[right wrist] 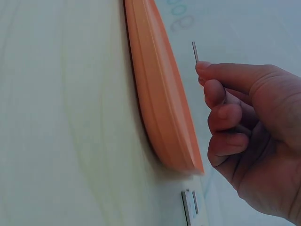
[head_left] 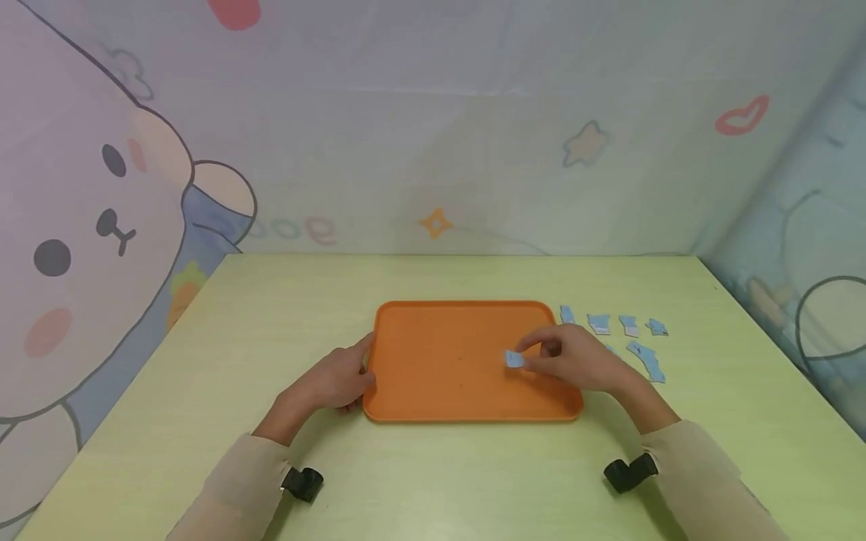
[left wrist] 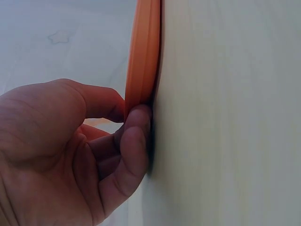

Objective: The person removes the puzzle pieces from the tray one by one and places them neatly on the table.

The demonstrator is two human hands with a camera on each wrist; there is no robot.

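Observation:
An orange tray (head_left: 433,364) lies on the table, long side toward me. My left hand (head_left: 334,378) holds the tray by its left edge; in the left wrist view the thumb is at the rim and curled fingers (left wrist: 134,146) sit low against the edge. Above the right part of the tray, my right hand (head_left: 583,361) pinches a small light-blue puzzle piece (head_left: 513,359) between thumb and fingertips. The right wrist view shows that piece (right wrist: 194,52) edge-on, apart from the tray. What is printed on it is too small to tell.
Several more blue puzzle pieces lie on the pale green table (head_left: 460,481) right of the tray, among them a long curved piece (head_left: 647,361) and a small one (head_left: 656,327). The right hand partly covers some. A patterned cloth wall (head_left: 379,150) stands behind the table.

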